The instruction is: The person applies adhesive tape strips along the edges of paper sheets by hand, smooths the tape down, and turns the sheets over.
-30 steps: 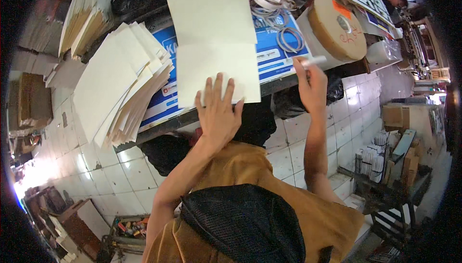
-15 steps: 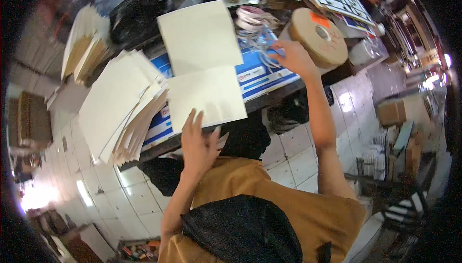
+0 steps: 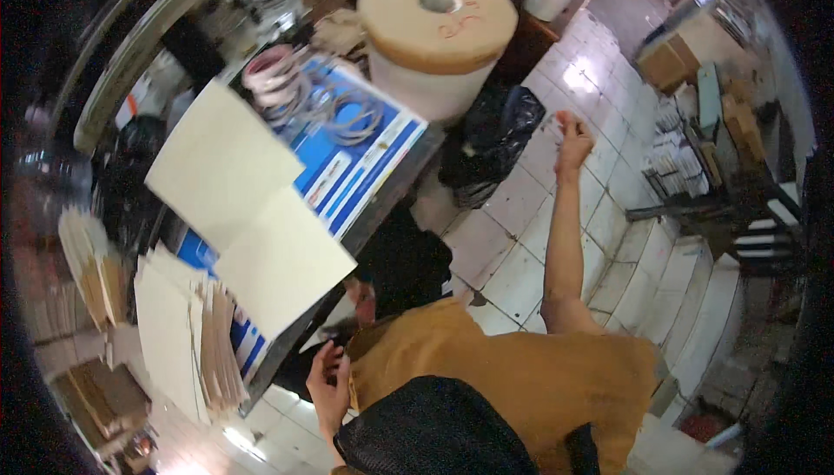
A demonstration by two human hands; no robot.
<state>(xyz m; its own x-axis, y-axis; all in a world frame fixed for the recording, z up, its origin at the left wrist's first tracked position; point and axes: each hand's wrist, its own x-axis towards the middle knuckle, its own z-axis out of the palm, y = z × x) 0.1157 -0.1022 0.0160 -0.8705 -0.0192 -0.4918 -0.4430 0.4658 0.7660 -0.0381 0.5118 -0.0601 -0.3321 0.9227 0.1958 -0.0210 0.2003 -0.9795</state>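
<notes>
My right hand [image 3: 574, 141] is out to the right over the tiled floor, away from the table. Its fingertips are pinched together, and a small pale bit may be between them, too blurred to name. Close to my body, below the table's front edge, my left hand [image 3: 328, 381] has loosely bent fingers, apart, with nothing seen in them. Two cream sheets [image 3: 282, 262], one overlapping the other, lie on blue-and-white printed boards [image 3: 378, 158] on the table. Left of them is a fanned stack of cream cards [image 3: 169, 327].
Pinkish tape rolls [image 3: 269, 84] and thin clear rings [image 3: 352, 119] lie behind the sheets. A large roll with a brown disc top [image 3: 434, 28] stands at the table's right end. A black plastic bag [image 3: 495, 141] sits below it. Paper bundles [image 3: 673, 158] are on the floor at right.
My right hand has left the rings on the table and swung right, over the floor. My left hand has drawn back from the sheets toward my body. The view has turned rightward.
</notes>
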